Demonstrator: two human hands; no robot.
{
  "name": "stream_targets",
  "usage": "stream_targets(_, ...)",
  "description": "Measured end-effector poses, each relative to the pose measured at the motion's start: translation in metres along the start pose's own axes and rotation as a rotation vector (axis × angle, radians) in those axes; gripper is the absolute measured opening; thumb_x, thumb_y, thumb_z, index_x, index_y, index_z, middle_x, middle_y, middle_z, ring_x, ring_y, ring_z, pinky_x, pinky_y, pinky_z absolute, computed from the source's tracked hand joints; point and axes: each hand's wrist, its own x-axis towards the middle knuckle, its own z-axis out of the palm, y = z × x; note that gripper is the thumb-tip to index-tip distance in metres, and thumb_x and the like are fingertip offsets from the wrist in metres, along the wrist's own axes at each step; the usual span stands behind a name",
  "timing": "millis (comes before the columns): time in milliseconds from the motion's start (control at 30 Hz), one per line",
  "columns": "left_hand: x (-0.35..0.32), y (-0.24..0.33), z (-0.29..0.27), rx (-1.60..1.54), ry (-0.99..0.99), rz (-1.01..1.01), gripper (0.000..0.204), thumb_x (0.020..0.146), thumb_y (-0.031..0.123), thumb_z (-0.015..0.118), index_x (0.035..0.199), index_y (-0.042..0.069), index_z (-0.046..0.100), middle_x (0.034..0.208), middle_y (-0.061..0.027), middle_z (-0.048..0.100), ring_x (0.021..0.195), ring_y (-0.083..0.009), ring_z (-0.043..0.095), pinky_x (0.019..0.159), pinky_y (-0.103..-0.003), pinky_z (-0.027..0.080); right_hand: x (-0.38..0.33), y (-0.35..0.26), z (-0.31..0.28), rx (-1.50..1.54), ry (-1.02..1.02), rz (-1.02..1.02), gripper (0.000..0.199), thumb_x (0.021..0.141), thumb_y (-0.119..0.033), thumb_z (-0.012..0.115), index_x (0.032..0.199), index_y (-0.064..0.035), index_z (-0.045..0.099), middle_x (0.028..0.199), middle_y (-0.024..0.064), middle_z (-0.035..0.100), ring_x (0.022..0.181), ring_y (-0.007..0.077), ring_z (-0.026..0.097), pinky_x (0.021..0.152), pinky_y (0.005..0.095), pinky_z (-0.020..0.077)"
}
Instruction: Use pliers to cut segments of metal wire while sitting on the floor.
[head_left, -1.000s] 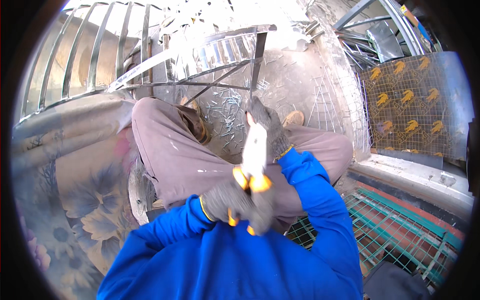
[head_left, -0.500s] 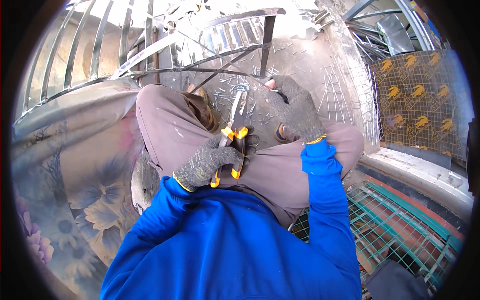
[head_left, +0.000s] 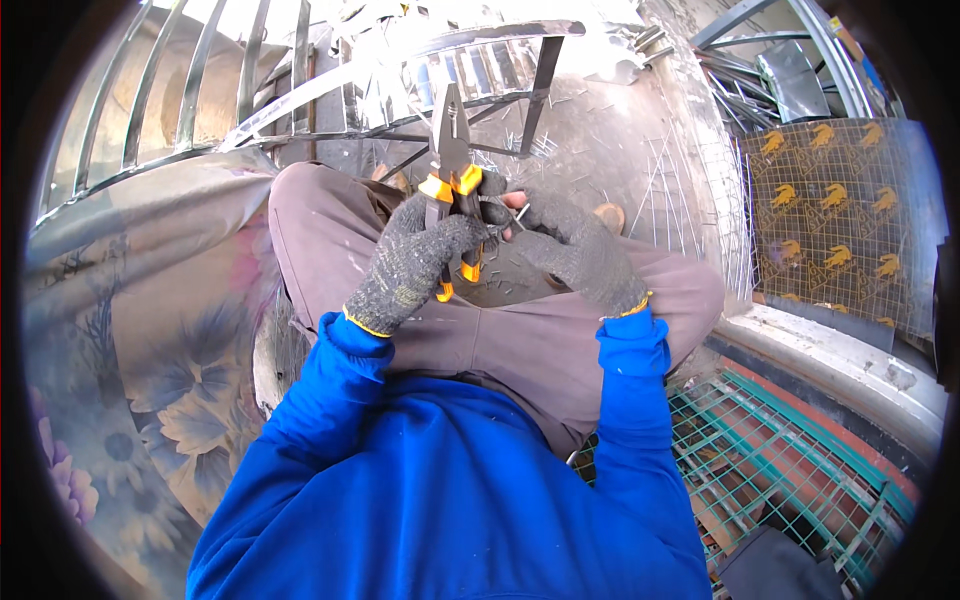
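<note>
1. head view: left hand in grey knit glove is wrapped tight round the handles of the orange-and-black-handled steel pliers, nose pointing up and away, over the lap.
2. right hand in grey knit glove sits just beside the handles; its fingertips pinch a short thin piece of silver wire. one fingertip looks bare through the glove.
3. pliers' jaws stand nearly shut; whether they bite anything cannot be told.
4. risk: the bare fingertip lies close to the handle pivot; a squeeze could nip skin.
5. risk: the wire piece is tiny and held only by a pinch; a slip would drop it among the scattered wire offcuts on the concrete floor, where it would be hard to find.
6. risk: a cut end could spring toward the face, since the tool is held high and close.
7. risk: sharp ends of the silver wire mesh sheet, near the right knee, could snag the blue sleeve or the taupe trousers.
</note>
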Motion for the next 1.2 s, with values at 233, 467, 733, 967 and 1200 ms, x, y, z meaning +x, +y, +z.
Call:
stream_targets(233, 0.009, 0.000, -0.013, 0.008, 0.003, 0.063, 0.043, 0.090, 0.009, 0.065, 0.131, -0.001, 0.057, 0.105, -0.0082, 0.069, 0.095, -0.0172, 0.067, 0.083, -0.031, 0.054, 0.004, -0.026, -0.029, 0.149, 0.102, 0.426, 0.038, 0.098, -0.016, 0.066, 0.135, -0.0076, 0.062, 0.118, 0.0087, 0.070, 0.090, 0.0088, 0.065, 0.073, 0.0214, 0.0499)
stream_targets(467, 0.020, -0.010, -0.022, 0.074, 0.075, 0.067, 0.036, 0.092, 0.017, 0.061, 0.122, -0.002, 0.064, 0.088, -0.0063, 0.070, 0.067, -0.0101, 0.059, 0.063, -0.026, 0.050, -0.005, -0.014, -0.007, -0.499, -0.090, 0.194, 0.040, 0.096, -0.025, 0.070, 0.131, -0.0054, 0.064, 0.114, 0.0063, 0.073, 0.088, 0.0190, 0.070, 0.079, 0.0313, 0.0543)
stream_targets(733, 0.016, -0.015, -0.031, 0.091, 0.086, -0.003, 0.042, 0.090, 0.010, 0.063, 0.129, -0.003, 0.059, 0.106, -0.0115, 0.072, 0.091, -0.0168, 0.068, 0.078, -0.028, 0.053, 0.005, 0.012, -0.001, -0.277, 0.086, -0.019, 0.041, 0.093, -0.034, 0.073, 0.118, -0.0032, 0.068, 0.109, 0.0163, 0.073, 0.101, 0.0293, 0.071, 0.085, 0.0382, 0.0538)
stream_targets(967, 0.009, -0.010, -0.026, -0.044, 0.109, 0.073, 0.039, 0.087, 0.010, 0.066, 0.124, -0.002, 0.062, 0.100, -0.0111, 0.072, 0.090, -0.0180, 0.069, 0.077, -0.030, 0.055, -0.001, -0.009, -0.006, -0.562, -0.111, 0.308, 0.037, 0.090, -0.021, 0.079, 0.120, -0.0038, 0.068, 0.105, 0.0117, 0.073, 0.105, 0.0214, 0.067, 0.087, 0.0326, 0.0519)
stream_targets(1200, 0.012, -0.017, -0.024, -0.031, 0.182, 0.026, 0.024, 0.089, 0.011, 0.066, 0.111, 0.000, 0.064, 0.093, -0.0034, 0.066, 0.085, -0.0134, 0.064, 0.077, -0.028, 0.052, 0.002, -0.001, 0.005, -0.511, 0.155, -0.045, 0.027, 0.088, -0.026, 0.078, 0.101, -0.0044, 0.067, 0.087, 0.0087, 0.068, 0.076, 0.0187, 0.065, 0.071, 0.0346, 0.0532)
